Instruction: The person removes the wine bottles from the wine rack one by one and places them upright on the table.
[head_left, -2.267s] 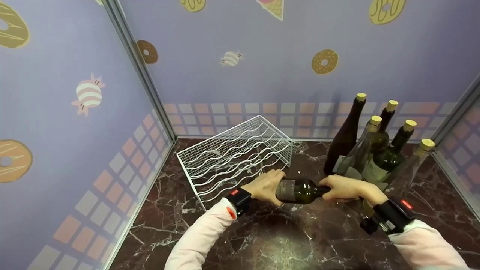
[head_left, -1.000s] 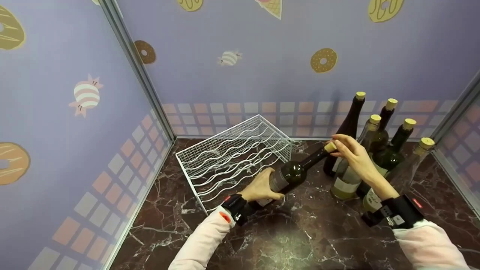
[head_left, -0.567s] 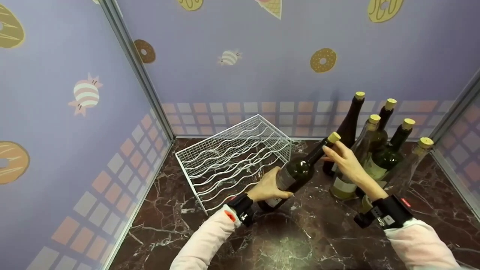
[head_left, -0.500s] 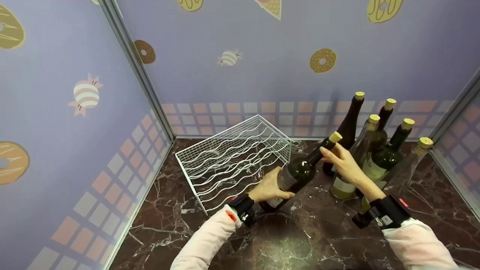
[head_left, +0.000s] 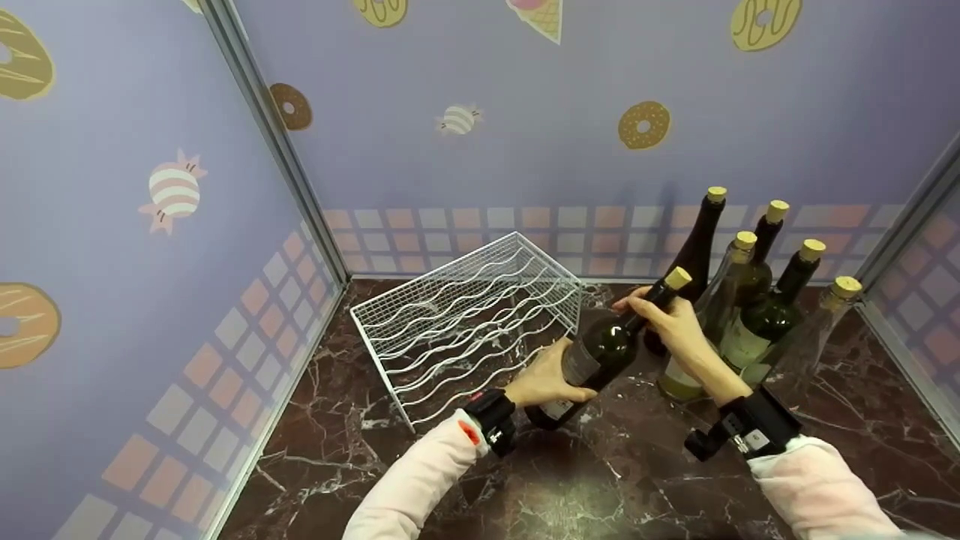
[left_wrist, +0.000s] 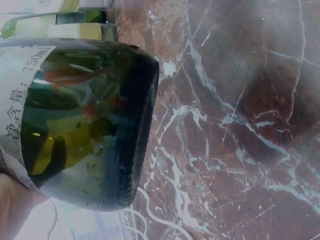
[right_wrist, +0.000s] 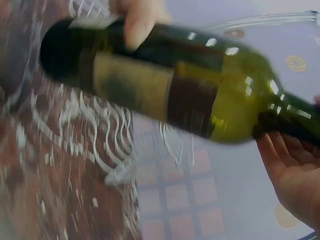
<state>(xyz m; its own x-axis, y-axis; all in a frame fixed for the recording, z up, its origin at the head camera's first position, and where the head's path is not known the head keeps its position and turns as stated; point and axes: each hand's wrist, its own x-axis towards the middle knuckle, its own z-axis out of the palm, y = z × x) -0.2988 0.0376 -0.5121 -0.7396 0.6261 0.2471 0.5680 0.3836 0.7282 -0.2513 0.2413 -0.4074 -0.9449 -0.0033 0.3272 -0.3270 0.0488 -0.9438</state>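
A dark green wine bottle [head_left: 619, 346] with a cork in its mouth leans up to the right, its base low and its neck raised. My left hand [head_left: 541, 377] grips the body, thumb on the near side. My right hand [head_left: 679, 334] holds the neck just below the cork [head_left: 678, 277]. In the left wrist view the bottle's base [left_wrist: 135, 125] looks just above or on the tabletop; I cannot tell which. The right wrist view shows the bottle [right_wrist: 150, 85] blurred, with right-hand fingers [right_wrist: 280, 155] under the neck.
A white wire rack [head_left: 433, 271] with wavy bars stands left of the bottle, near the back wall. Several corked bottles stand at the right, including a dark one [head_left: 696, 244], a green one [head_left: 772, 311] and a clear one [head_left: 814, 345]. Patterned wall panels enclose the marble-look table [head_left: 660, 480].
The bottle has gone from lying level to tilted, neck up. My right hand went from the neck to the cork end, then slid down onto the neck. The left hand kept its grip.
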